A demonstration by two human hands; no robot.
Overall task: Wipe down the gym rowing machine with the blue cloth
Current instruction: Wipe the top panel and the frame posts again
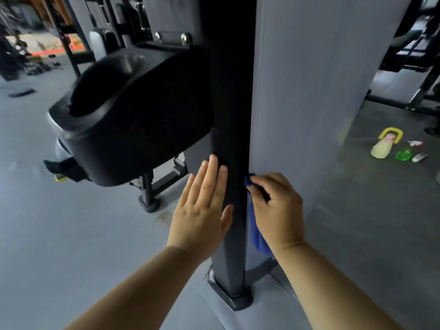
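The left hand (202,210) lay flat on the black post (231,115); the right hand (278,210) gripped the cloth (258,239) against its right edge. A yellow tag (60,178) was too blurred to read.

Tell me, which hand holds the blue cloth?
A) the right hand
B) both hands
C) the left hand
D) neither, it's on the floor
A: the right hand grips the blue cloth against the dark post, while the left hand rests flat on it, holding nothing.

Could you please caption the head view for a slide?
Right hand holds blue cloth against the machine's black post; left hand rests flat on it.
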